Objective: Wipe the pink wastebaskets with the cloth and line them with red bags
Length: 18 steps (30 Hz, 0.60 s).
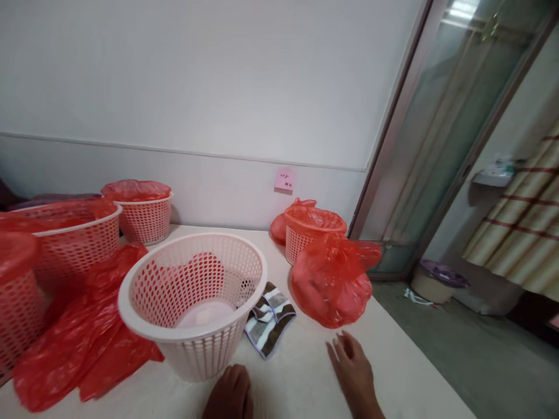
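Observation:
An unlined pink mesh basket (192,326) stands on the white table (393,361) right in front of me. My left hand (230,394) rests on the table at the basket's foot, fingers curled into a loose fist with nothing seen in it. My right hand (353,368) hovers over the table with fingers stretched out, holding nothing. Just beyond it lies a tied, stuffed red plastic bag (332,285). A folded striped cloth (269,319) lies between the basket and that bag.
Loose red bags (82,343) lie flat at the left. Several baskets lined with red bags stand around: two at the left (74,238), one at the back (142,218), one at the back right (308,230). A pink note (284,179) is on the wall. The table edge drops off at the right toward a doorway.

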{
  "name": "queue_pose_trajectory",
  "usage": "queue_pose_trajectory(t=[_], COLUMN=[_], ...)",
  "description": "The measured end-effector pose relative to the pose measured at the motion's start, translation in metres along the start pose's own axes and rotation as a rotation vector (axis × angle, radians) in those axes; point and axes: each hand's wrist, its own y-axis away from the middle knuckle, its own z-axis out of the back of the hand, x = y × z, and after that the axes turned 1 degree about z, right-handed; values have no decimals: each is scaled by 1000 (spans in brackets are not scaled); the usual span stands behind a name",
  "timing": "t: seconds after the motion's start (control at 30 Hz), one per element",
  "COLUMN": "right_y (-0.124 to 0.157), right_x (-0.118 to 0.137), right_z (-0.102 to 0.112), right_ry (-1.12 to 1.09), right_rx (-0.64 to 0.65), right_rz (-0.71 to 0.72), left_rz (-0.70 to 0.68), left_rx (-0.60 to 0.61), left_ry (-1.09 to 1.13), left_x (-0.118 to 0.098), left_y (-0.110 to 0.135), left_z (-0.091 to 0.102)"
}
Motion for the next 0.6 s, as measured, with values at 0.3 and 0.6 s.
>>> queue_pose_trajectory(t=[0.3, 0.6], right_y=[53, 21], right_x=[56, 123], right_z=[-25, -76], right_ry=[51, 287], right_rx=[172, 297], right_rz=[95, 242], left_rz=[105, 84], left_rx=[-12, 5], left_ry=[86, 113], left_x=[-12, -8], left_y=[0, 4], left_z=[11, 2])
